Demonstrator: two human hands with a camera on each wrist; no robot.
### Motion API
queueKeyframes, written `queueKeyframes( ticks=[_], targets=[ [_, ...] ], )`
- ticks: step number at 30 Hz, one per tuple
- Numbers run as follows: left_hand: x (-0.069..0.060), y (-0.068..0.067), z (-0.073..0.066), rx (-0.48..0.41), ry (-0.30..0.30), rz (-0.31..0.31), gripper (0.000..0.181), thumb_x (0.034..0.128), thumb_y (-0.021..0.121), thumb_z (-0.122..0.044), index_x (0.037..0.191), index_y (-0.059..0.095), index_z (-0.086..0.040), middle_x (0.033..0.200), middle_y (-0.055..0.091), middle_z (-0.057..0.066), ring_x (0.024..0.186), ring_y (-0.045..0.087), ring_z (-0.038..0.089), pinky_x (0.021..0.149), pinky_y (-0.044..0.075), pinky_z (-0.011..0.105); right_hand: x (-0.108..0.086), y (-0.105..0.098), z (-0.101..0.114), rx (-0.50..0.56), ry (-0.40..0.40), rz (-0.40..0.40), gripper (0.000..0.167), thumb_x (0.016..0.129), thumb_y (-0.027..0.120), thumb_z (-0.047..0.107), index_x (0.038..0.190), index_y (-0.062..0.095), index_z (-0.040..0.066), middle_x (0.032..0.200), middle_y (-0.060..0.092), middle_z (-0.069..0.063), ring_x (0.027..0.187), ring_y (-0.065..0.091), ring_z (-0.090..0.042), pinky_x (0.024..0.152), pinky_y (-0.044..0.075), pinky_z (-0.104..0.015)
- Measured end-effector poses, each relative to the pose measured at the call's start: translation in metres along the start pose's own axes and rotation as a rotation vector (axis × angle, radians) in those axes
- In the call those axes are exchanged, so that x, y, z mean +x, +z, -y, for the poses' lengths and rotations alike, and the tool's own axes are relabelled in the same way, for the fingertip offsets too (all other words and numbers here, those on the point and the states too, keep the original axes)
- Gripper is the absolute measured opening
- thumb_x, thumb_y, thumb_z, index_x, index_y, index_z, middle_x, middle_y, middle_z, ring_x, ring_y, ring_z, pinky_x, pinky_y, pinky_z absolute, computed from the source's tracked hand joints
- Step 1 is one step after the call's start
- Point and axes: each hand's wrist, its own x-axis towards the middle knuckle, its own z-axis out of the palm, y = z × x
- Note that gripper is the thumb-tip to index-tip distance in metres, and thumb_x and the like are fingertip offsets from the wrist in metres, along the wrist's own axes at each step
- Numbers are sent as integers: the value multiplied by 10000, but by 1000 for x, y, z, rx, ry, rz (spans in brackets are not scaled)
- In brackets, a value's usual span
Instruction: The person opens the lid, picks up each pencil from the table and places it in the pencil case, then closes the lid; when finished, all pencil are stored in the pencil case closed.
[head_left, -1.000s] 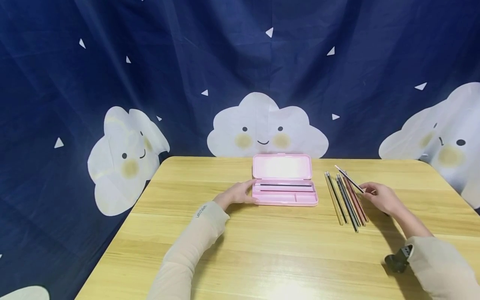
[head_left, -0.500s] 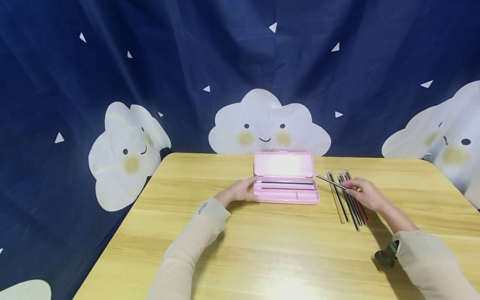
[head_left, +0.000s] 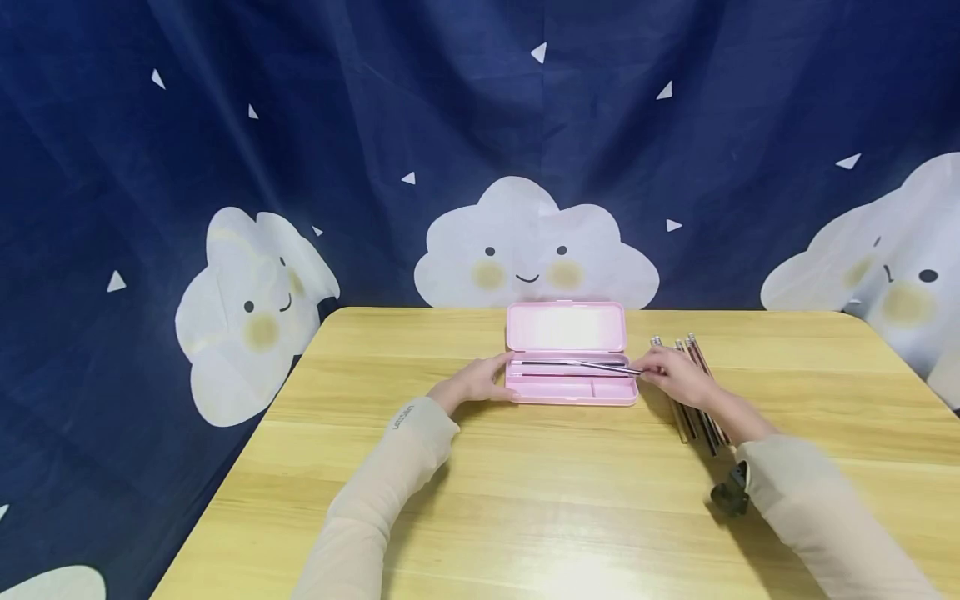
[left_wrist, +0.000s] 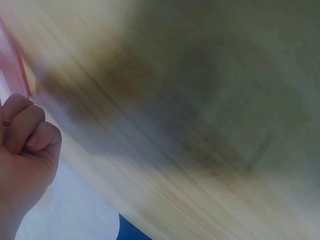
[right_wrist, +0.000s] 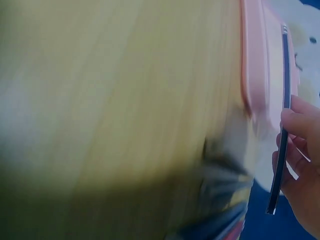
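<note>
On the wood-grain bench (head_left: pixel 570 500), the right sleeve (head_left: pixel 810 492) reaches in, with a dark wrist camera (head_left: pixel 731 490) below its cuff; a low sweep of either could catch the loose pencils and scatter them. The pink pencil case (head_left: pixel 570 401) lies near the rear edge, its lid (head_left: pixel 566 325) folded open at the back; a knock to the lid could swing it forward onto the work. The left hand (head_left: pixel 474 382) spans the case's left end, fingers at the rear corner and thumb at the front; should this hold slacken, a push from the right would probably skid the case sideways. The right hand (head_left: pixel 666 373) pinches one dark pencil (right_wrist: pixel 286 70) between thumb and fingers, with a short length projecting past the grip. The loose pencils (head_left: pixel 701 357) lie just right of the case, partly beneath that hand; being slender, they may roll if brushed. The held pencil slants over the rear part of the case; contact with the interior cannot be confirmed. If released at this angle, it could lodge on the right rim or come to rest crosswise on the two stored pencils (head_left: pixel 542 363), which lie lengthwise there.
</note>
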Motion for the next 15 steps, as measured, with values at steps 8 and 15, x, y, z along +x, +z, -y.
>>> queueKeyframes(
  ticks=[8,15],
  targets=[
    [1,1,2,0,2,-7,854,776,703,-381,1448,248,-115,1416,371,150,1266,386,261,1073,276,368,25,21,16,28,-44,34,201,762,605,-122,944,674,-75,780,583,-104,703,511,-159,624,457,-276],
    [0,2,2,-2,-8,-6,862,769,709,-380,1448,248,-116,1413,377,148,1257,393,255,1073,277,365,44,38,28,-53,-84,48,168,786,603,-88,921,693,-47,751,582,-86,707,543,-195,665,477,-345]
  ],
)
